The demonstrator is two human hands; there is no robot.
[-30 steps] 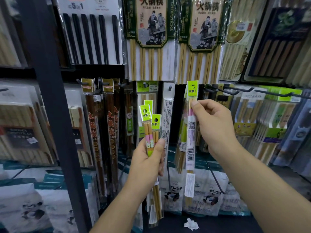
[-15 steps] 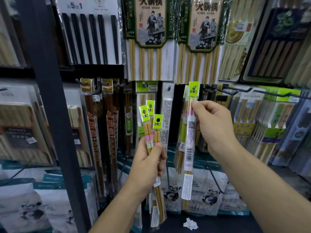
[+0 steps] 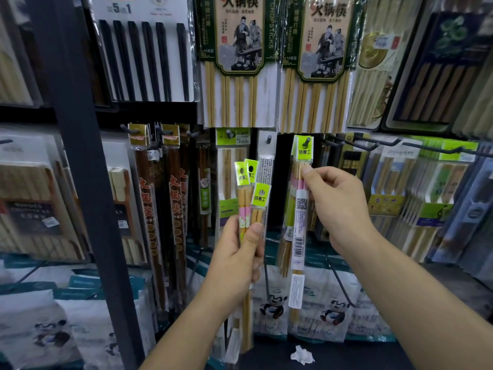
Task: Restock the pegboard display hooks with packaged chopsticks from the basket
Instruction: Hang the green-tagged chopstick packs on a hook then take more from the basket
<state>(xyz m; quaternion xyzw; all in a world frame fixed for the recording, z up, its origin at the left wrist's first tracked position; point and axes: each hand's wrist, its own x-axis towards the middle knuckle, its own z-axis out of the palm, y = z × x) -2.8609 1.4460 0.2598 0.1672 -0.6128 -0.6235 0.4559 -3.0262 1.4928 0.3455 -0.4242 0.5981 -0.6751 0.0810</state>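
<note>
left hand (image 3: 236, 259): our grip was wrapped tight round three spare chopstick packs (image 3: 249, 198) | right hand (image 3: 338, 206): pinched one pack (image 3: 300, 231), its green header (image 3: 304, 148) up on the hook (image 3: 307, 141)

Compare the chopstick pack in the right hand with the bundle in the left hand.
The right hand pinches a single pack with its green header up at a hook; the left hand grips a bundle of three packs, held lower and clear of any hook. Both have lime-green headers.
</note>
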